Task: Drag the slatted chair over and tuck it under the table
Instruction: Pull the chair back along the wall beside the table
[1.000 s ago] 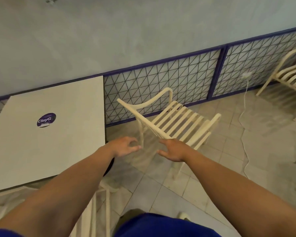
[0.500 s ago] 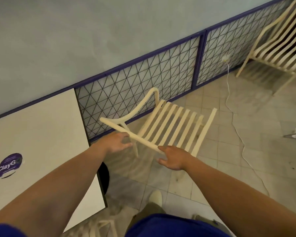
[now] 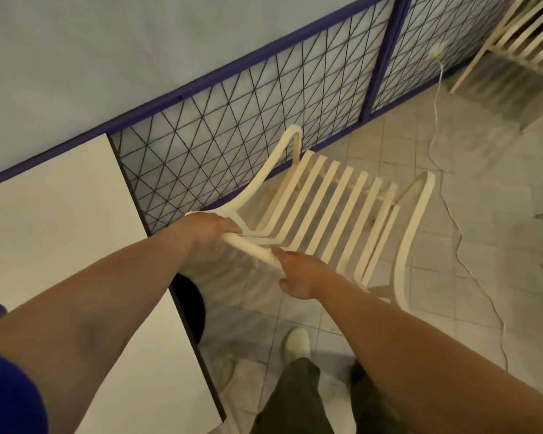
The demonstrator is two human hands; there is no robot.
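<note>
A cream slatted chair (image 3: 333,211) stands on the tiled floor just right of the white square table (image 3: 54,220), its back rail nearest to me. My left hand (image 3: 209,230) is wrapped around the left end of that top rail, where the armrest curves away. My right hand (image 3: 297,272) grips the same rail a little further right, fingers curled under it. The chair's seat slats and both curved armrests show beyond my hands; its legs are mostly hidden.
A wall with a purple-framed wire mesh panel (image 3: 232,126) runs behind the chair. A second slatted chair (image 3: 527,36) stands at the far right. A white cable (image 3: 452,214) trails across the floor tiles. My shoe (image 3: 297,343) is below the chair.
Both hands went from reaching in the air to closing on the chair's top rail. My view has shifted right, so the table now sits at the left edge.
</note>
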